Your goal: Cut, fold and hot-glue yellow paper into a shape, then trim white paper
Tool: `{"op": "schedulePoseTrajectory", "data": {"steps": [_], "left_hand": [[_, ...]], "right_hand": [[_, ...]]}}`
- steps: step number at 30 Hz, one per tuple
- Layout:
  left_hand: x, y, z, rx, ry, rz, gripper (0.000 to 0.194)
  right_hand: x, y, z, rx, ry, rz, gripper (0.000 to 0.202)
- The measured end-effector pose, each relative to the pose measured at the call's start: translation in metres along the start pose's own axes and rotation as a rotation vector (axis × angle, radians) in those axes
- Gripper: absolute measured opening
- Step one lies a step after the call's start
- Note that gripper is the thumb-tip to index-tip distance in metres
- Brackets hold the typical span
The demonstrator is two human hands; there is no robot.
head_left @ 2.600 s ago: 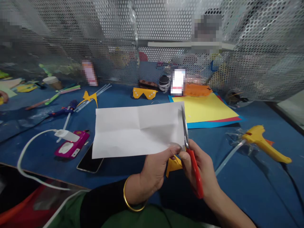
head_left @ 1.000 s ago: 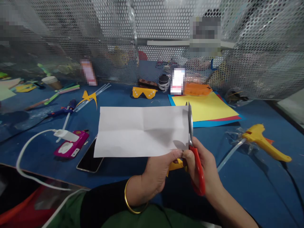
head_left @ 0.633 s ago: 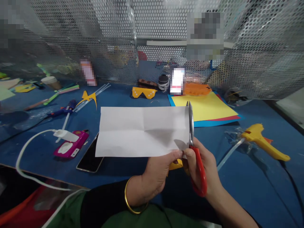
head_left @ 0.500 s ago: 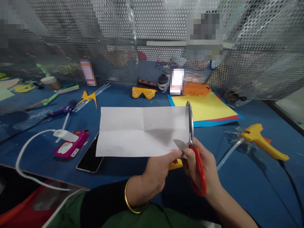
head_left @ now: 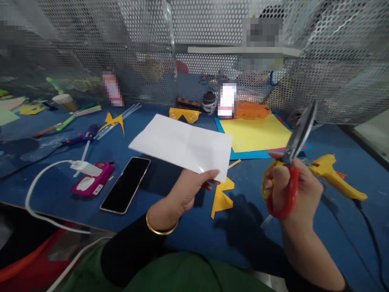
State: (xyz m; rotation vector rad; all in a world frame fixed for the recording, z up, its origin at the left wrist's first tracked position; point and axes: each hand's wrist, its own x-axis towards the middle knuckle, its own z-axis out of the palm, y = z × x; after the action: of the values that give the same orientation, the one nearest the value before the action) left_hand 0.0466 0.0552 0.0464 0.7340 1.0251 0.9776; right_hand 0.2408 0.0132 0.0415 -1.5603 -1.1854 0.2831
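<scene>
A creased white sheet of paper (head_left: 182,144) is pinched at its lower right corner by my left hand (head_left: 190,188), which wears a gold bangle. My right hand (head_left: 299,194) grips scissors (head_left: 300,129) with red and yellow handles, raised to the right of the paper, apart from it. Their blades look closed and point up. Cut yellow paper shapes (head_left: 223,196) lie on the table just right of my left hand. Behind the sheet is a yellow mask-like piece with white dots (head_left: 184,115).
A black phone (head_left: 126,184) and a pink power socket (head_left: 92,178) lie at left, near a blue glue gun (head_left: 80,136). Coloured sheets (head_left: 255,134) lie behind at right. A yellow glue gun (head_left: 337,176) is far right. Perforated panels (head_left: 206,28) stand behind the blue table (head_left: 194,235).
The scissors have moved away from the paper's right edge, rightward and up, with my right hand. My left hand has shifted left and tilted the sheet. A thin strip now shows beside the coloured sheets.
</scene>
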Motion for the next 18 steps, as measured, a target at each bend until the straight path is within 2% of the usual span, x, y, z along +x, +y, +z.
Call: {"op": "schedulePoseTrajectory", "data": {"steps": [3, 6, 8, 10, 11, 16, 18], "left_hand": [[0.013, 0.01, -0.016, 0.145, -0.029, 0.044, 0.023], [0.027, 0.017, -0.033, 0.322, -0.005, 0.065, 0.014], [0.036, 0.021, -0.041, 0.45, 0.034, 0.021, 0.018], [0.042, 0.024, -0.047, 0.59, 0.067, -0.122, 0.022], [0.044, 0.025, -0.049, 0.616, 0.083, -0.141, 0.025], [0.04, 0.031, -0.061, 0.763, 0.16, -0.132, 0.04], [0.033, 0.033, -0.065, 0.884, 0.229, -0.089, 0.049]], "right_hand": [[0.012, 0.0, -0.008, -0.015, 0.078, 0.083, 0.038], [0.02, 0.004, -0.014, -0.194, 0.048, 0.103, 0.05], [0.023, 0.007, -0.017, -0.364, -0.031, 0.11, 0.059], [0.027, 0.008, -0.018, -0.506, -0.131, 0.128, 0.063], [0.028, 0.008, -0.018, -0.569, -0.177, 0.142, 0.064], [0.033, 0.007, -0.016, -0.805, -0.32, 0.191, 0.064], [0.033, 0.008, -0.015, -0.85, -0.341, 0.193, 0.063]]}}
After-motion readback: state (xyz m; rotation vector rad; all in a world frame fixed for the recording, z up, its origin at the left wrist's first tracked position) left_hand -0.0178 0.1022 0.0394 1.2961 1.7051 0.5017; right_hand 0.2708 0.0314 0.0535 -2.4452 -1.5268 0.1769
